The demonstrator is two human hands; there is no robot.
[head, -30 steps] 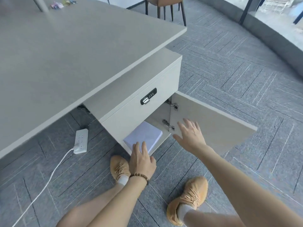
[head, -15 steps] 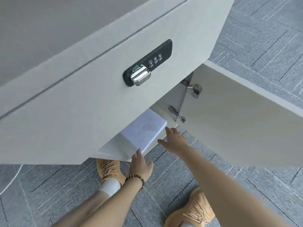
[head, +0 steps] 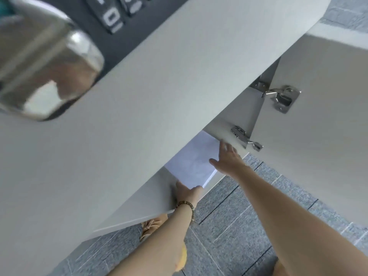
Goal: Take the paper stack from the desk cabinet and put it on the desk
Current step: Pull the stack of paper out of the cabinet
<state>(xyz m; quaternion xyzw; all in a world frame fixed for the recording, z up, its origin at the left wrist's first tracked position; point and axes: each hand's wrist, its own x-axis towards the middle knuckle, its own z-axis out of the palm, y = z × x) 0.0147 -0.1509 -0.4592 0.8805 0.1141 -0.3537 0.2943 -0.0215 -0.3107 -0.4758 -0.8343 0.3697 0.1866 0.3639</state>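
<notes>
A pale grey drawer front (head: 159, 100) fills most of the view, seen very close. A blurred chrome knob (head: 47, 70) sits on a black combination lock plate (head: 111, 14) at the upper left. At right, an open pale cabinet door (head: 322, 136) hangs on two metal hinges (head: 281, 97). Grey herringbone carpet tiles (head: 235, 222) cover the floor under soft daylight.

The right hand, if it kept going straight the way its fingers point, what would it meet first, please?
The right hand lies at the far edge of the paper stack and points into the cabinet. Going on, it would probably meet the cabinet's inner wall by the lower hinge; depth is unclear.
</notes>
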